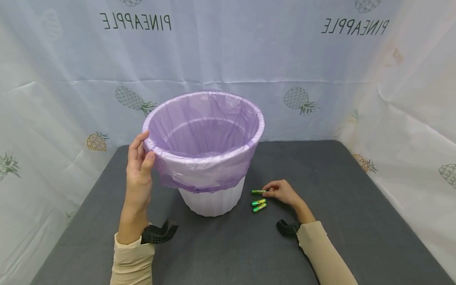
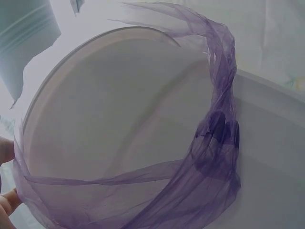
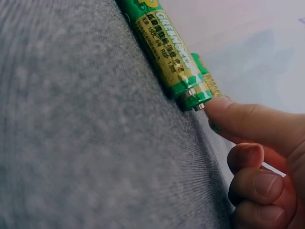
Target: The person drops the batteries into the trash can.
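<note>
A white trash bin (image 1: 212, 202) lined with a purple plastic bag (image 1: 210, 134) stands on the dark table, the bag folded over its rim. My left hand (image 1: 139, 174) holds the bin's rim at the left, thumb toward the front. In the left wrist view, fingertips (image 2: 8, 202) show at the edge of the bin, beside the purple film. To the right of the bin, my right hand (image 1: 283, 192) pinches the end of a green and gold battery (image 1: 257, 192) between thumb and forefinger. Two similar batteries (image 1: 259, 202) lie side by side just in front of it.
A dark grey cloth (image 1: 228, 253) covers the table. Pale curtains (image 1: 228, 51) printed with pineapples hang behind and at both sides. Black camera mounts (image 1: 160, 233) are strapped to both wrists.
</note>
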A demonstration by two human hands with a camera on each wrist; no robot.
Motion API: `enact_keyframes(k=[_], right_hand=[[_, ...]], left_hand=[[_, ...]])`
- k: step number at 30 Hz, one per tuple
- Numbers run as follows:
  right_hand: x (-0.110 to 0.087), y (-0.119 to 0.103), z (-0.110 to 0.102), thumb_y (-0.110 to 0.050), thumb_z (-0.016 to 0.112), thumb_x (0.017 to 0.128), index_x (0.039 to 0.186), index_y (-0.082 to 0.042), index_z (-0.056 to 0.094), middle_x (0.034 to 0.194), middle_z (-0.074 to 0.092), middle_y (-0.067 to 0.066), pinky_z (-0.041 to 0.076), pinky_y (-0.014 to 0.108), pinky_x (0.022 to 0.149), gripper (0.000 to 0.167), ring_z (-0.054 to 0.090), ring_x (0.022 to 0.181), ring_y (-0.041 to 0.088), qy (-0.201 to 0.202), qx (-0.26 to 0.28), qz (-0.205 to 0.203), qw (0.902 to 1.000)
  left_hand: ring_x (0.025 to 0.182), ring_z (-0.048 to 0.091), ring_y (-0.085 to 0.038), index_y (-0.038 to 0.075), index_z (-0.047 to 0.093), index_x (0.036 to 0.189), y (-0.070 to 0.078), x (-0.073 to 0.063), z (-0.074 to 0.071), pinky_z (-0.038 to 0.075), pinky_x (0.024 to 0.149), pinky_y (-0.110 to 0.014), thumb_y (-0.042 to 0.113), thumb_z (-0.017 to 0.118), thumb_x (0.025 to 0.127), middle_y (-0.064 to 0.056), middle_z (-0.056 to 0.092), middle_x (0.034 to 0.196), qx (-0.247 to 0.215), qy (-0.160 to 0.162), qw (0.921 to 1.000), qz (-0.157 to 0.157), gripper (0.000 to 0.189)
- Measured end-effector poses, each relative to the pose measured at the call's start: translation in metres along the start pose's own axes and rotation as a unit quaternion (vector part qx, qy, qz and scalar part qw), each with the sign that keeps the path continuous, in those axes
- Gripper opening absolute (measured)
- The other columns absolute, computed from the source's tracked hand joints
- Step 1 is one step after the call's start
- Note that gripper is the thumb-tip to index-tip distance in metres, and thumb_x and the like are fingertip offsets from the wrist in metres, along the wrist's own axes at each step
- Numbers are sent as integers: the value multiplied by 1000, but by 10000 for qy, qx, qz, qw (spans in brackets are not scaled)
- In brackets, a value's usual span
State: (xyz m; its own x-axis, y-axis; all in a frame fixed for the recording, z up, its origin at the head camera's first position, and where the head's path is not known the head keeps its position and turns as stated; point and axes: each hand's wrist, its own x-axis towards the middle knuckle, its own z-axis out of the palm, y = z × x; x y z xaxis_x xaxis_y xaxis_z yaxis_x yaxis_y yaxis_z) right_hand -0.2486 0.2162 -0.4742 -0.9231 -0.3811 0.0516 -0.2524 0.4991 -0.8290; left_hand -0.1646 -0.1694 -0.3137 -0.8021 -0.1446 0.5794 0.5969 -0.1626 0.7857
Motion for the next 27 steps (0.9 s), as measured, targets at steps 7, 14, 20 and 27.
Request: enact_keyframes(k=[7, 14, 20, 27], right_hand=[[-1, 1, -1, -13, 74, 82, 93, 3, 73, 66, 55, -5, 36, 18, 52, 20, 41, 53, -1, 77, 87, 51, 9999], [0, -5, -7, -15, 72, 85, 95, 3, 73, 65, 54, -11, 37, 19, 54, 21, 41, 55, 0, 163, 219, 190, 9994], [-2, -15, -15, -14, 71, 85, 97, 4, 72, 66, 56, -2, 36, 20, 51, 22, 40, 52, 1, 135, 329, 147, 9993], [-3, -29, -25, -11, 68, 87, 98, 5, 71, 66, 56, 2, 35, 21, 52, 20, 37, 52, 0, 149, 301, -117, 9994]], left_hand=[[108, 48, -7, 19, 42, 138, 0, 0, 0, 38, 94, -19, 9, 45, 97, -2, 46, 134, -8, -50, 10000, 11, 43], [106, 48, -7, 19, 43, 138, -1, 1, -1, 38, 93, -19, 8, 44, 97, -1, 46, 132, -40, -86, 9999, 61, 43], [104, 48, -7, 20, 42, 138, 0, 1, 0, 39, 92, -19, 8, 45, 96, 0, 47, 131, 33, -43, 10000, -54, 43], [105, 49, -7, 19, 42, 138, -1, 1, -1, 40, 92, -19, 8, 44, 97, 0, 47, 131, 11, -54, 10000, 31, 43]])
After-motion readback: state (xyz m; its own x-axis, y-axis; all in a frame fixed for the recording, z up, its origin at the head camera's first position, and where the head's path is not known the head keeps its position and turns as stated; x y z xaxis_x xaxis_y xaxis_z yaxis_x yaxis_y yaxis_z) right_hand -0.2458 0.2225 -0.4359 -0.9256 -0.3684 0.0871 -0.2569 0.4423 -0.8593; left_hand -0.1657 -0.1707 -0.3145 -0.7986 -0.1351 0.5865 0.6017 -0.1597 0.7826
